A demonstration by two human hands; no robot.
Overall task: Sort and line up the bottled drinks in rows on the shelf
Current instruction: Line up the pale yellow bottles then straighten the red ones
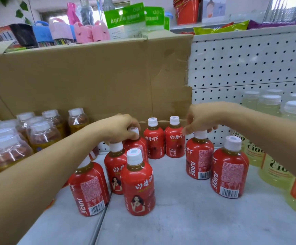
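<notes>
On the shelf [188, 218], a red bottle [137, 145] is gripped by the left hand [118, 127] and a second bottle [199, 156] by the right hand [203, 117]. Fingers are curled round the caps, probably for sliding both into line with the back pair [154, 140].

Red bottles [229, 174] read "JUICE", pale yellow bottles [272, 179] "C100", and a green packet [124, 22] up top "Agnite".
</notes>
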